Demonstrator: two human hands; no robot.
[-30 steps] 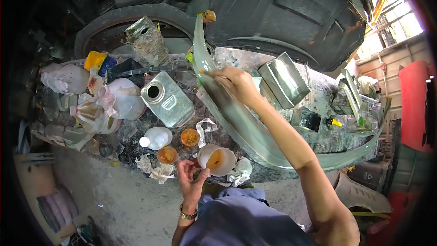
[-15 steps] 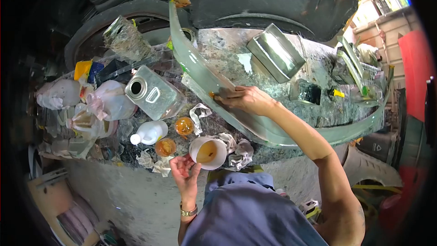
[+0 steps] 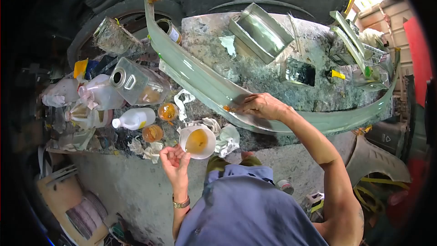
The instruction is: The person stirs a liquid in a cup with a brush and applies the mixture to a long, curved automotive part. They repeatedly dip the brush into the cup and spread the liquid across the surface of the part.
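Pale-green panel, R hand grip pinched on brush, slid lower since before, L hand open, beside cup.

I can read no text anywhere in this view. The round tin at the bench's far edge carries a pale label, and the square metal can has a raised panel beside its spout, but both are too small and blurred for me to read a single letter.
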